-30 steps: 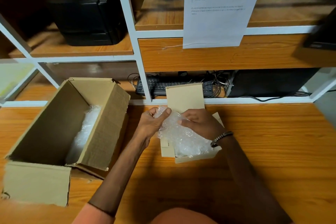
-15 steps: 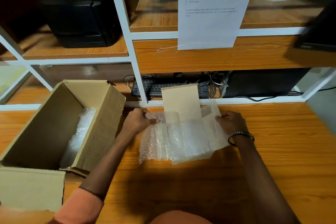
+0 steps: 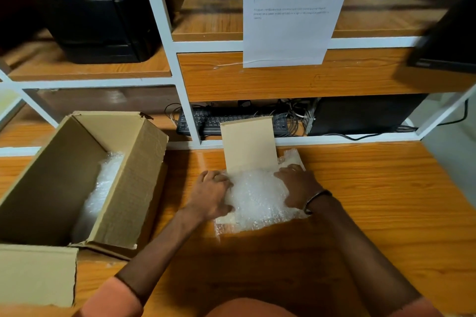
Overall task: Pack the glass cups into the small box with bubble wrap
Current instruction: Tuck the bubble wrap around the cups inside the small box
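On the wooden table (image 3: pixel 373 188), just before the person, the small box (image 3: pixel 248 144) lies with its lid standing up, and a sheet of bubble wrap (image 3: pixel 257 201) covers its opening. The left hand (image 3: pixel 212 197) and the right hand (image 3: pixel 298 186) press flat on the wrap's two sides, fingers spread, gripping nothing. I see no glass cups. I judge the lining step is in hand; next the wrap must be pushed down inside evenly. A large carton (image 3: pixel 134 175) with more wrap stands at left.
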`<state>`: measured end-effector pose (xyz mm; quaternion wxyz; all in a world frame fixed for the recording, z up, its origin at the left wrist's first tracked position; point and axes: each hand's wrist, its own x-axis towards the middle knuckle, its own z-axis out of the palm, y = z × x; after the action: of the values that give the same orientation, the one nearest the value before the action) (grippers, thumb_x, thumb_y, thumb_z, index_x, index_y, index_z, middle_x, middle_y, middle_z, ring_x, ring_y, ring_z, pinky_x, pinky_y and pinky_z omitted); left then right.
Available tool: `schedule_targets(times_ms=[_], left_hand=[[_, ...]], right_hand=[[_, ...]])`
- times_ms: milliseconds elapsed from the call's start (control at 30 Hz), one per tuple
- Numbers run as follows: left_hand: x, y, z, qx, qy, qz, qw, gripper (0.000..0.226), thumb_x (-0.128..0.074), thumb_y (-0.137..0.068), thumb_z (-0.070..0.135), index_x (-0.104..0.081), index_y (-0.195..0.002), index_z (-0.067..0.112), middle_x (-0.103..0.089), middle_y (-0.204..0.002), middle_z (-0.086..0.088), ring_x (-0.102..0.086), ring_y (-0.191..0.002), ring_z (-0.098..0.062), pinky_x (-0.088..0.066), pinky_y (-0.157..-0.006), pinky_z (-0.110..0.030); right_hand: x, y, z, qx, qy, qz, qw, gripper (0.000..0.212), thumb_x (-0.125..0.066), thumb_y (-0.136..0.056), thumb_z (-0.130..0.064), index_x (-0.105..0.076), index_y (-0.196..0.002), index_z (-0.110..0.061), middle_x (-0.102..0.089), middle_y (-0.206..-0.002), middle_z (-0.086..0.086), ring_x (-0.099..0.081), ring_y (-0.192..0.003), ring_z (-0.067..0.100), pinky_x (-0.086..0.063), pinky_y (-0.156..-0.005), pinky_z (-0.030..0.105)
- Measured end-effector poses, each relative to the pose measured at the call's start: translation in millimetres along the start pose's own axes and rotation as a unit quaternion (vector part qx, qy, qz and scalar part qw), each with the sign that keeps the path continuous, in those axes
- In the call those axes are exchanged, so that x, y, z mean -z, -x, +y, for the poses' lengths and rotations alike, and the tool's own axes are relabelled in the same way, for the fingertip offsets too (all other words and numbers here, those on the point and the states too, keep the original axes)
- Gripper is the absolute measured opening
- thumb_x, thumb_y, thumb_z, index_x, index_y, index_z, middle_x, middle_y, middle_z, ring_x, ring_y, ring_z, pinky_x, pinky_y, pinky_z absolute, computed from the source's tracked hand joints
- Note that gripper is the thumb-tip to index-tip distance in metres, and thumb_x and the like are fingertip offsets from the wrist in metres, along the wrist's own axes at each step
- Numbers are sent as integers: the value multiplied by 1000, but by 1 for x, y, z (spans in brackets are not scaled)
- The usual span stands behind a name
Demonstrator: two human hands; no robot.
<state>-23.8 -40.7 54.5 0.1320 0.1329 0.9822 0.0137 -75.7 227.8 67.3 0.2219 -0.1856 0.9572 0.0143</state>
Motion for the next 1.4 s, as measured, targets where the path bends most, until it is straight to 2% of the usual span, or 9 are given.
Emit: schedule_targets(times_ms=[67,200,433,567,733,867,1100,1300,1400], left_hand=[[-9,-3,1,-7,-4,-25,1000,81,-69,-88,66,-51,-155,23,-36,-170,-1,-18,-161,-27,-6,-131,-52],[-18,-12,5,-25,-20,-58,998,89,-63,-89,72,-45,-160,22,-28,-174,-3,-11,-164,-27,-1,-132,-57],[-15,-24,5,-12,-61,-80,995,96,-66,-89,69,-36,-163,16,-28,-174,-6,-11,-164,-28,-3,-132,-60],[-17,-31,9,-5,-77,-76,994,108,-71,-85,68,-22,-166,17,-31,-171,-10,-17,-162,-33,-4,-131,-62],[-20,-34,27,-10,-149,-60,987,100,-69,-91,62,-25,-163,10,-41,-163,-17,-28,-156,-35,-14,-131,-56],[-24,-37,32,4,-136,-35,990,85,-70,-90,52,-36,-153,7,-52,-152,-16,-38,-143,-33,-34,-120,-48],[-33,-40,30,20,-123,-24,992,93,-73,-86,57,-34,-157,11,-48,-158,-14,-33,-150,-33,-26,-124,-49],[-35,-47,44,24,-129,-50,990,104,-85,-76,52,-33,-152,4,-53,-151,-17,-45,-141,-35,-28,-123,-50],[-33,-52,49,24,-128,-46,990,94,-83,-80,45,-35,-149,3,-55,-148,-18,-49,-136,-35,-32,-119,-48]], right_hand=[[0,-5,2,15,67,-44,997,93,-71,-89,-23,-22,-168,-23,-17,-176,1,-10,-163,27,-24,-125,49],[-1,-12,7,40,115,-73,990,103,-76,-86,-27,-14,-169,-18,-14,-176,3,-5,-163,29,-18,-126,53],[-4,-31,12,69,156,-88,981,120,-83,-72,-63,-21,-167,-20,-28,-171,2,-19,-155,30,-31,-118,54],[-14,-38,16,81,142,-63,985,126,-82,-66,-68,-19,-166,-24,-31,-169,5,-22,-151,31,-31,-113,52],[-16,-40,13,92,160,-73,980,123,-80,-71,-63,-15,-166,-20,-26,-172,5,-15,-153,34,-27,-115,54],[-25,-54,13,89,138,-79,983,124,-80,-52,-63,-25,-158,-29,-33,-163,10,-24,-145,39,-33,-109,58],[-10,-65,11,110,108,-115,981,78,-86,-65,-52,-53,-133,-33,-52,-136,6,-33,-136,31,-30,-96,47],[2,-67,10,100,114,-111,982,88,-90,-57,-65,-58,-132,-35,-53,-129,9,-41,-122,29,-37,-96,43],[-5,-67,10,104,105,-72,986,83,-82,-67,-72,-55,-137,-36,-54,-135,7,-40,-129,30,-35,-101,45]])
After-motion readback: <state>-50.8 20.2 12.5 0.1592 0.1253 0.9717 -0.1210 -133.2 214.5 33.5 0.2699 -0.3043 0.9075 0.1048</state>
